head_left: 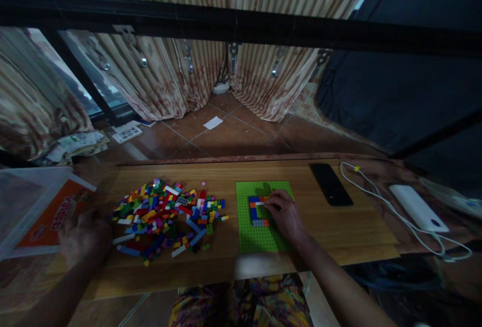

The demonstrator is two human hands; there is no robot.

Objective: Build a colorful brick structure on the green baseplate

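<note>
My right hand (284, 214) is over the green baseplate (244, 240), its thumb and fingers pinched on a small white brick (259, 203) at the inner side of a brick outline. That outline is built of blue bricks (253, 213), with orange and grey ones among them, and my fingers hide part of its right side. On the left, my left hand (85, 239) lies beside a clear plastic box (33, 179) with an orange label, fingers loosely spread against it and holding nothing I can see. Between the hands, a heap of loose toy bricks (161, 211) in many colours covers the wooden table.
A black phone (331, 184) lies on the table (316, 246) right of the baseplate. Farther right are a white power bank (417, 207) and a looping white cable (376, 194). Papers (77, 146) are piled behind the box, and curtains (165, 76) hang beyond the table.
</note>
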